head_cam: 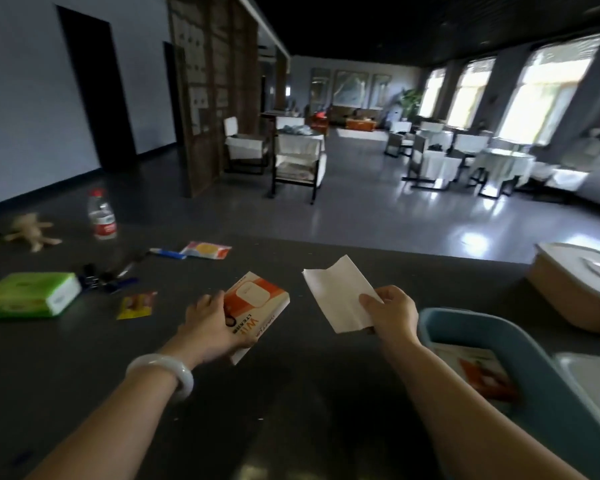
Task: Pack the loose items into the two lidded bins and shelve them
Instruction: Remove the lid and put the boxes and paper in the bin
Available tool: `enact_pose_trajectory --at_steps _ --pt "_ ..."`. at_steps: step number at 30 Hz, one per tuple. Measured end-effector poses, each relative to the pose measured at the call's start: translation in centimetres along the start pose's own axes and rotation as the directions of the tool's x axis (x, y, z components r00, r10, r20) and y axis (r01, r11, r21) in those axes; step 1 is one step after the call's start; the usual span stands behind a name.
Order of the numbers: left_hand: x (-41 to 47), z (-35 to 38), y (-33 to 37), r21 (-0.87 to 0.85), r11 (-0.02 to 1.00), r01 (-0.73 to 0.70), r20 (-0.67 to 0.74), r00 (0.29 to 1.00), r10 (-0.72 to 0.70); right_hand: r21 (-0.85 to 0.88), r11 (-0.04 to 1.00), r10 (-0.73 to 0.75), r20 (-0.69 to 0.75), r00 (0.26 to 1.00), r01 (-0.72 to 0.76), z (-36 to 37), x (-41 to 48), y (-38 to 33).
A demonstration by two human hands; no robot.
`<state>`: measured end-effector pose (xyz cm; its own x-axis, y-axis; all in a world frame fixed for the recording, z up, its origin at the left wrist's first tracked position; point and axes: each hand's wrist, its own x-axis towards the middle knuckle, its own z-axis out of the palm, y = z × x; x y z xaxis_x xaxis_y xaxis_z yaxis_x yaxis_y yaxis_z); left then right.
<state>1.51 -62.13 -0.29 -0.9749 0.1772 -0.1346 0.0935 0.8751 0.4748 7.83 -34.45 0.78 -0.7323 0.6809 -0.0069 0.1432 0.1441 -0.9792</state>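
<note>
My left hand (pixel 210 325) grips an orange and white box (pixel 257 306) just above the dark counter (pixel 291 393). A folded white paper (pixel 340 299) is pinched by its lower right edge in my right hand (pixel 392 315), left of the open blue bin (pixel 499 344). An orange and white item (pixel 482 375) lies inside that bin. Its pale lid (pixel 589 382) lies at the right edge. A beige bin with its white lid on (pixel 582 289) stands behind the blue one.
On the counter's left lie a green tissue pack (pixel 28 296), a yellow packet (pixel 136 304), dark clips and pens (pixel 108 278), a blue marker (pixel 167 253), a pink and orange sachet (pixel 207 250), a water bottle (pixel 101 216) and a wooden figure (pixel 32 232). Chairs and tables stand beyond.
</note>
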Motion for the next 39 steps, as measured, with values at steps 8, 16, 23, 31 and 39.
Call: enact_pose_trajectory --at_steps 8,16,23,31,39 --pt "-3.3 7.5 16.7 0.011 0.965 -0.264 0.113 0.959 0.261 -0.045 0.999 -0.007 -0.219 0.976 -0.003 -20.9 3.3 4.1" --pt "-3.7 11.4 24.5 0.045 0.916 -0.399 0.201 0.902 0.383 0.046 0.993 0.121 -0.312 0.942 -0.113 -27.8 7.4 7.6" --pt "-1.6 13.8 27.9 0.043 0.818 -0.573 0.284 0.792 0.54 0.211 0.967 0.205 -0.32 0.925 -0.142 -27.4 10.1 9.3" --pt "-0.8 17.7 30.1 -0.089 0.761 -0.643 0.309 0.708 0.635 0.051 0.989 0.15 -0.353 0.923 -0.141 -27.1 11.8 10.7" --pt "-0.6 20.9 31.9 -0.135 0.788 -0.601 0.323 0.725 0.608 0.056 0.991 0.13 -0.38 0.916 -0.118 -27.9 12.8 11.3"
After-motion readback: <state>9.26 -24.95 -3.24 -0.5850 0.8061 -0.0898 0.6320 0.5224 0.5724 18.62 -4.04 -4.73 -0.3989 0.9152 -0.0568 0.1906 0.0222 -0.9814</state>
